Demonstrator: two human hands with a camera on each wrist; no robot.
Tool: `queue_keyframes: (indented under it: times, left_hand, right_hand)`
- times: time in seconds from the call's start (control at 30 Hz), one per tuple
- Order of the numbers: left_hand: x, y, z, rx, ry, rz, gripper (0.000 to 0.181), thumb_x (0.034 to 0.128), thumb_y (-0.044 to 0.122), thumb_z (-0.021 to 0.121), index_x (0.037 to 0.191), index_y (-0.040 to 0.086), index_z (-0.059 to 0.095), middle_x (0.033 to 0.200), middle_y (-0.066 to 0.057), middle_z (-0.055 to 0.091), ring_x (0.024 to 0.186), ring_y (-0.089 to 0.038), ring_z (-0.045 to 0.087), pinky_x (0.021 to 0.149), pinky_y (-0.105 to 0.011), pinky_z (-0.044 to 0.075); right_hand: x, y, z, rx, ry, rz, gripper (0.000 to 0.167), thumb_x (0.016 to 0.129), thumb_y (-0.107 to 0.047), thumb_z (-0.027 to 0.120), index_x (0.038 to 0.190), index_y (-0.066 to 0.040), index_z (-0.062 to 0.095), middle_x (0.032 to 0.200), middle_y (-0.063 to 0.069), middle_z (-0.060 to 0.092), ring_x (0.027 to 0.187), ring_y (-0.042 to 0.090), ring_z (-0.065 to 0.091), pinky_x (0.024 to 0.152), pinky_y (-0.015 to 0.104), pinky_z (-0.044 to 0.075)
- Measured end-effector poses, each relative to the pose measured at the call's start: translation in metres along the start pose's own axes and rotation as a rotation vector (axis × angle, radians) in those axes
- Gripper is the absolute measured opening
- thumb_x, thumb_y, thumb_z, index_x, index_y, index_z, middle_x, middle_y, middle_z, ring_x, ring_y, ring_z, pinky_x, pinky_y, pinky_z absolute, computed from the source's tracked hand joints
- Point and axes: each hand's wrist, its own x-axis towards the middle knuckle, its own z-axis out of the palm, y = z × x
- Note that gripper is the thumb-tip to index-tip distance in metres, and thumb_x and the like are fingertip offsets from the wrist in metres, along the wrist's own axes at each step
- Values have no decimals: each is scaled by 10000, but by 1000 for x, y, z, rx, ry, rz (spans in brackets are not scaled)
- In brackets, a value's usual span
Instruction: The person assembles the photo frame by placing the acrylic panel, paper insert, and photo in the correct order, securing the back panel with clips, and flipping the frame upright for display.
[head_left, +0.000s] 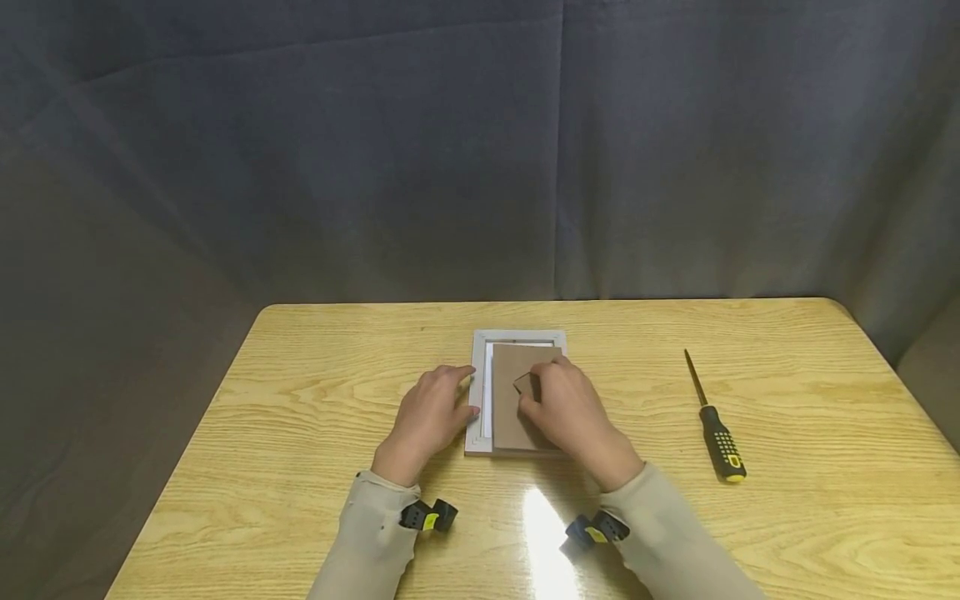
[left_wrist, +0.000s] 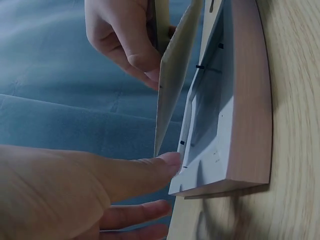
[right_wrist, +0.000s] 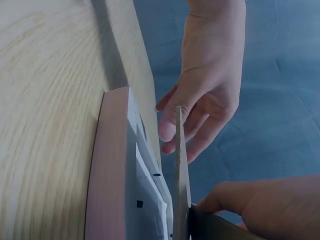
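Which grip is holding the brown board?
The right grip: it holds the brown board tilted above the frame, whereas the left grip, at the frame's left edge, holds nothing.

The frame point(left_wrist: 250, 100) has smooth, wood-like sides and a pale, matt back. Within it lies a smooth white sheet point(head_left: 487, 392), apparently paper. The brown backing board point(head_left: 508, 408) resembles fibreboard – flat and matt, its cut edge slightly rough. The table point(head_left: 300, 400) shows wood grain under a glossy finish. The screwdriver point(head_left: 720, 437) pairs a metal shaft with a plastic-looking handle – the curtain point(head_left: 375, 167) is matt, creased cloth.
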Motion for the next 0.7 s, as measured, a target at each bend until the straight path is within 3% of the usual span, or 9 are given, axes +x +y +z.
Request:
queue_keyframes:
  times: [0.3,0.7]
  left_hand:
    - [-1,1,4,26,-53,-13,573,832,146,829,1361,48,630,1344,-185,655,1237,-370,619,1015,-512,524]
    - [-2,1,4,57,-60,-19,570,829,162,835,1350,37,640,1287,-177,686,1175,-367,646,956,-491,551]
  right_hand:
    - [5,-3,7,-4,-3,-33,197,812,-104,716,969,10,749,928,156,709,845,270,639,746,428,548]
    - [14,-6,11,3,-9,-33,165,870,-125,734,974,2,760,975,174,713,890,297,662,784,436,563]
